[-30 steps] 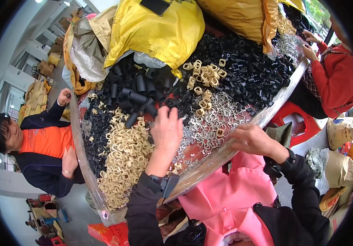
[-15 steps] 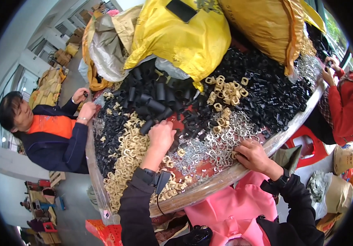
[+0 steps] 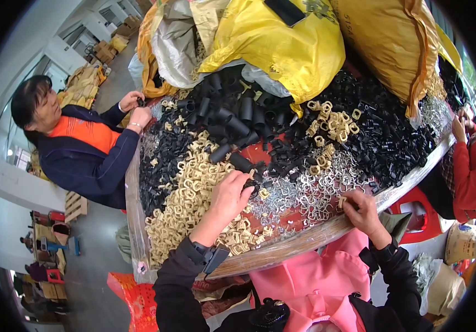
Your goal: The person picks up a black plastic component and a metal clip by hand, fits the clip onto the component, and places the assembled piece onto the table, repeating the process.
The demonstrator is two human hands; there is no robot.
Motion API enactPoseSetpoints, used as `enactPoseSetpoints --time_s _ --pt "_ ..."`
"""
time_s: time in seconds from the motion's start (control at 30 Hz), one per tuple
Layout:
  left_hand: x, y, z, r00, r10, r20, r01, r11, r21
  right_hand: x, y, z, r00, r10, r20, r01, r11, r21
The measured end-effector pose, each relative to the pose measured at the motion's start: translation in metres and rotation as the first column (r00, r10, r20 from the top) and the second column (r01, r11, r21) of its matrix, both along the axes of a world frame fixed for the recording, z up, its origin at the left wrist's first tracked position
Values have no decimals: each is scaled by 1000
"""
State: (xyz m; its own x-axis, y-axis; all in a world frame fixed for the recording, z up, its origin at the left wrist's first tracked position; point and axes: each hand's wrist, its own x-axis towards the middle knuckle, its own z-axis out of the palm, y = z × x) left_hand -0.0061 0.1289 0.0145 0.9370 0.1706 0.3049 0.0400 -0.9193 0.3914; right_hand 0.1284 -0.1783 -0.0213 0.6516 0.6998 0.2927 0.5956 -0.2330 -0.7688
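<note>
My left hand [image 3: 228,200] is closed over the table, fingertips pinched at its far side beside a small dark piece; what they hold is not clear. Just beyond it lie black plastic tubes [image 3: 239,126], and a heap of beige plastic rings [image 3: 185,185] spreads to its left. Close to the table's near edge, my right hand [image 3: 364,213] pinches a small beige plastic piece [image 3: 342,202]. Beside that hand are scattered silver metal hooks [image 3: 318,193]. Small shiny metal bits [image 3: 271,202] lie between my hands.
Yellow sacks [image 3: 282,52] stand at the table's far side, with a black phone [image 3: 285,11] on one. Small black parts [image 3: 376,133] are heaped at right. A co-worker [image 3: 83,144] handles something small at left; another person's red sleeve [image 3: 467,177] shows at right. The table rim [image 3: 287,243] is film-wrapped.
The whole view has shifted. My left hand has drawn back from the black tubes toward me. My right hand has lifted slightly nearer, and a beige piece now shows plainly between its fingers.
</note>
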Motion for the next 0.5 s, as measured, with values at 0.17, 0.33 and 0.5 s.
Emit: enactPoseSetpoints --time_s 0.17,0.33,0.5 --pt "-28 -3 -5 973 -71 -221 64 997 -35 10 -6 -5 752 15 -659 248 920 304" --pt "-40 -13 -8 949 -73 -307 100 992 75 18 -3 12 420 274 -865 518 710 476" --pt "-39 -7 -4 945 -65 -322 80 996 35 21 2 15 341 305 -889 586 671 454"
